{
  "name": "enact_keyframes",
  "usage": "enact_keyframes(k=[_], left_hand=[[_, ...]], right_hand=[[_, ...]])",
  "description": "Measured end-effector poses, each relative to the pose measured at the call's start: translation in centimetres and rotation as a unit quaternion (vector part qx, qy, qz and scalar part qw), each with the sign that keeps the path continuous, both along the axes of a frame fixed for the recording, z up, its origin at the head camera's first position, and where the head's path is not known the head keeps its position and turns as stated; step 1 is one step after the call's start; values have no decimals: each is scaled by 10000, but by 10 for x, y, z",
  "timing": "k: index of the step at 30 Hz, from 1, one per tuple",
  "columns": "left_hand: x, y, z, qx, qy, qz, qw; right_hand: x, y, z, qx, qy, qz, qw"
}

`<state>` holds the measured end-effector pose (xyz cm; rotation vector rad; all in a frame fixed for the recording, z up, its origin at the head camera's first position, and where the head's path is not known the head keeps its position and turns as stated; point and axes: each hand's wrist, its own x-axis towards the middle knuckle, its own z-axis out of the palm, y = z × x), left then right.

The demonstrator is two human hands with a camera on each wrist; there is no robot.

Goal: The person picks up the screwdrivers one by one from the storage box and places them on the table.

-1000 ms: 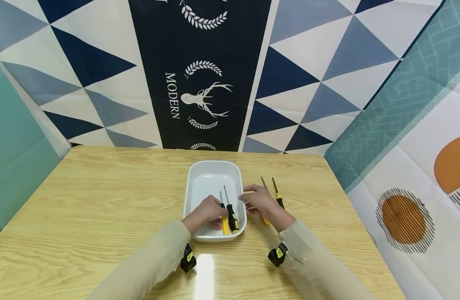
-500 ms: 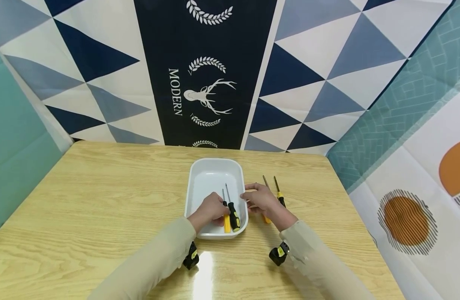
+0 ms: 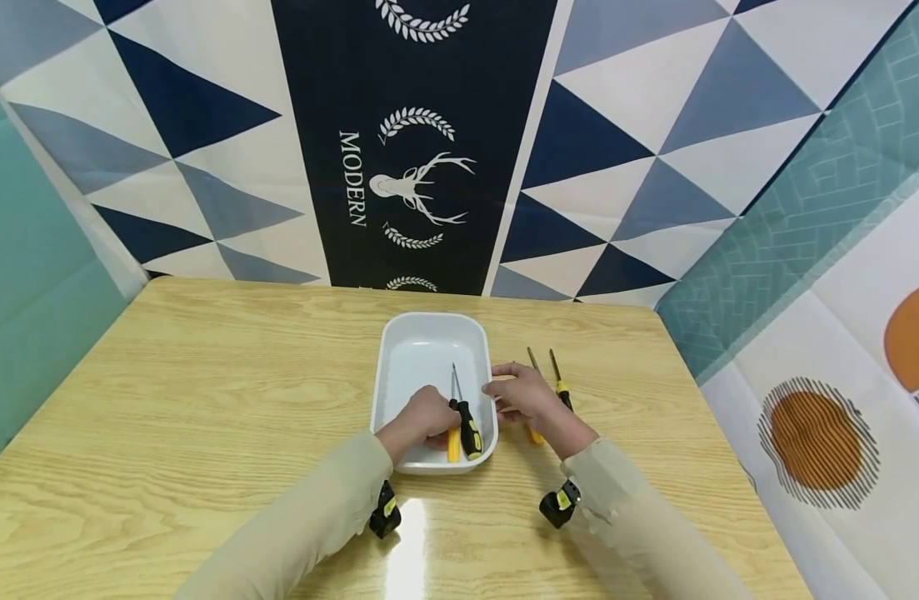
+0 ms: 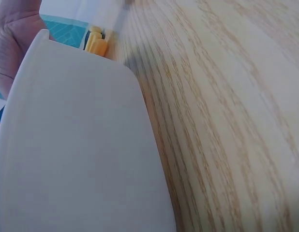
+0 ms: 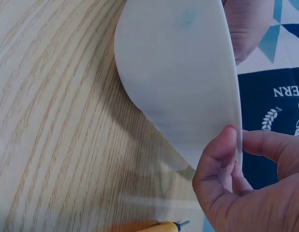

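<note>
Screwdriver tally: apparently midway, two in the single white tray [image 3: 410, 352] on the bench [image 3: 242, 375], two left outside.
Left hand [image 3: 423, 414]: inside tray, fingers gripping one yellow-handled screwdriver [image 3: 453, 447].
Just right: one black-and-yellow screwdriver [image 3: 470, 433].
Right hand [image 3: 528, 397]: pinching tray's right rim.
Far right: second yellow-handled screwdriver [image 3: 536, 436], second black-and-yellow screwdriver [image 3: 566, 400].

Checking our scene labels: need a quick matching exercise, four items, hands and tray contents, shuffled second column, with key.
Column 1
1. Left hand
2. Right hand
3. Tray
4. Rightmost screwdriver in the tray

Column 2
A. Pinching the tray's right rim
B. Black-and-yellow handle
C. Inside the tray, at a yellow-handled screwdriver
D. White, with rounded corners

Pairs: 1-C, 2-A, 3-D, 4-B
</note>
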<state>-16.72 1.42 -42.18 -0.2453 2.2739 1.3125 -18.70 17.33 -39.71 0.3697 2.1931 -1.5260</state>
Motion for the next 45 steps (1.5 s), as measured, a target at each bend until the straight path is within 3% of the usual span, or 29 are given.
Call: enact_keyframes(k=[20, 30, 35, 45], left_hand=[[4, -11, -7, 1113, 72, 162, 9936], [2, -18, -9, 1661, 5, -1, 9861], [4, -23, -8, 1873, 180, -29, 9821], [6, -33, 5, 2413, 257, 291, 9697]], right_hand=[[1, 1, 0, 71, 4, 13, 10000], [1, 0, -1, -21, 13, -45, 10000], [2, 0, -1, -45, 31, -85, 9999], [2, 1, -4, -20, 33, -159, 9999]])
